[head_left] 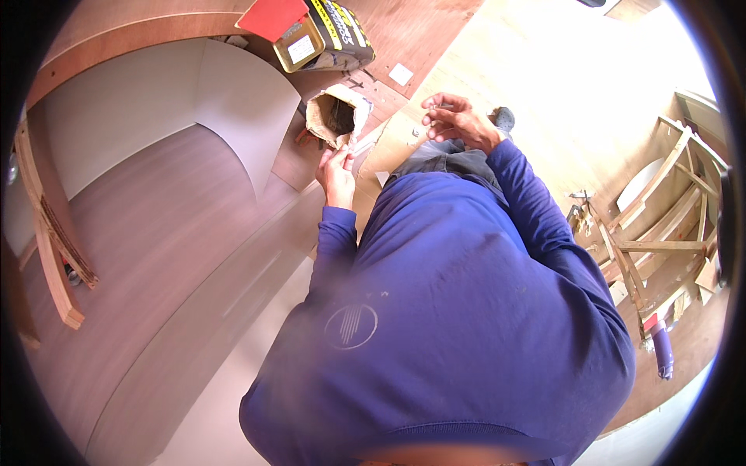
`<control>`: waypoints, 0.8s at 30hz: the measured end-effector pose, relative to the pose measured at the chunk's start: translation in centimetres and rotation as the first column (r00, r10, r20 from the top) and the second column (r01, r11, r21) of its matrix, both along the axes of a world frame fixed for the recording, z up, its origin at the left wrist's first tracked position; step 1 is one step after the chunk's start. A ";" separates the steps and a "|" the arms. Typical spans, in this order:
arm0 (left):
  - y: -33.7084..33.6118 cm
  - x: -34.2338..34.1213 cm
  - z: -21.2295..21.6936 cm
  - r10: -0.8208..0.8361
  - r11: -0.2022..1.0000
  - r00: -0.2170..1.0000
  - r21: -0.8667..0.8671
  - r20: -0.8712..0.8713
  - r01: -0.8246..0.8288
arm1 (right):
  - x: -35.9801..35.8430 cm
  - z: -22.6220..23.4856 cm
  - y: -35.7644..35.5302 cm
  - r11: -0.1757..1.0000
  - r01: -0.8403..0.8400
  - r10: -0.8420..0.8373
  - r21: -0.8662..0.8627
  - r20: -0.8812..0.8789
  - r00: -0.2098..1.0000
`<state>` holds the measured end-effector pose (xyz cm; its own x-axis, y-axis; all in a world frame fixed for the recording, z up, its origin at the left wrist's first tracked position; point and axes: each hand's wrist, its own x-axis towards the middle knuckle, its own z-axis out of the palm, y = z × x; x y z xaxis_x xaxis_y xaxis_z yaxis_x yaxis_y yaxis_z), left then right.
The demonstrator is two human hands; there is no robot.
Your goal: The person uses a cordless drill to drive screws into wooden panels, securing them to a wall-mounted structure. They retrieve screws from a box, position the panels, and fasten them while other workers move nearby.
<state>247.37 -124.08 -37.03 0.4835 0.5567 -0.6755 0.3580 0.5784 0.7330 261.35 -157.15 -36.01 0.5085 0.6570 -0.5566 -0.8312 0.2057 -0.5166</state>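
I look down over my own blue sweatshirt (458,311). My left hand (336,172) is raised beside an open brown paper bag (336,116) and grips its torn lower edge. My right hand (452,120) hovers to the right of the bag with fingers curled together, pinching something too small to make out. Both hands are above a plywood floor (544,70).
A curved wood-grain laminate panel (155,256) fills the left. A yellow-and-black sack with a red lid (315,31) lies at the top. A wooden frame of slats (653,225) stands at the right, with a purple-handled tool (663,351) below it.
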 end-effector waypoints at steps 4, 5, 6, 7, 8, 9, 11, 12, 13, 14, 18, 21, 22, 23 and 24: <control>0.6 -0.6 -0.8 0.000 0.999 1.000 0.036 -0.007 0.000 | -0.8 -1.4 -3.9 0.994 0.086 -0.086 -0.073 0.000 0.996; 0.5 -0.6 -0.7 -0.006 0.998 1.000 0.055 -0.026 0.008 | -1.1 -1.9 -4.9 0.992 0.090 -0.090 -0.088 0.006 0.996; 0.3 -0.6 -0.4 -0.027 0.997 0.999 0.071 -0.032 0.029 | -1.4 -2.4 -5.8 0.990 0.098 -0.097 -0.103 0.022 0.995; 0.0 -0.6 0.0 -0.111 0.990 0.992 0.082 -0.058 0.115 | -1.6 -2.9 -6.7 0.987 0.109 -0.105 -0.117 0.040 0.994; -0.5 -0.7 0.5 -0.133 0.988 0.989 0.067 -0.071 0.138 | -1.9 -3.3 -7.7 0.984 0.123 -0.116 -0.130 0.062 0.991; -1.0 -0.9 1.2 -0.153 0.986 0.985 0.049 -0.076 0.157 | -2.1 -3.8 -8.6 0.984 0.130 -0.120 -0.122 0.088 0.989; -2.7 -0.8 2.0 -0.182 0.982 0.979 0.041 -0.092 0.186 | -2.8 -4.5 -10.9 0.971 0.228 -0.226 -0.067 0.040 0.973; -3.8 -1.2 2.5 -0.218 0.974 0.974 0.044 -0.061 0.220 | -2.8 -4.8 -12.1 0.963 0.230 -0.225 -0.138 0.051 0.973; -4.9 -1.3 2.6 -0.209 0.972 0.965 0.075 -0.160 0.223 | -3.1 -5.0 -13.3 0.955 0.228 -0.215 -0.191 0.089 0.973; -6.0 -2.0 3.0 -0.222 0.964 0.948 0.098 -0.229 0.249 | -3.2 -5.3 -14.4 0.942 0.212 -0.185 -0.260 0.124 0.975; -11.4 -2.0 1.9 -0.540 0.819 0.749 -0.036 -0.384 0.573 | -4.5 -5.0 -20.6 0.909 0.287 -0.248 -0.302 0.162 0.955; -18.0 1.2 -0.5 -0.806 0.446 0.467 0.145 -0.363 0.883 | -6.0 -3.8 -25.9 0.879 0.366 -0.313 -0.305 0.208 0.927; -20.7 3.2 -0.8 -0.859 0.298 0.365 0.230 -0.358 0.926 | -6.2 -3.3 -27.7 0.877 0.374 -0.317 -0.301 0.223 0.922; -23.4 5.1 -1.0 -0.897 0.296 0.365 0.274 -0.250 0.915 | -6.6 -2.7 -29.5 0.862 0.352 -0.294 -0.365 0.208 0.933; -26.5 6.5 -1.0 -0.884 0.450 0.465 0.173 -0.055 0.876 | -6.9 -2.3 -31.0 0.840 0.409 -0.353 -0.356 0.215 0.911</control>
<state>253.86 -150.60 -38.05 0.7988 -0.0899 -0.5949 0.5795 -0.1505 0.8009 254.50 -188.14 -38.35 0.7627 0.1431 -0.6308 -0.6443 0.2531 -0.7217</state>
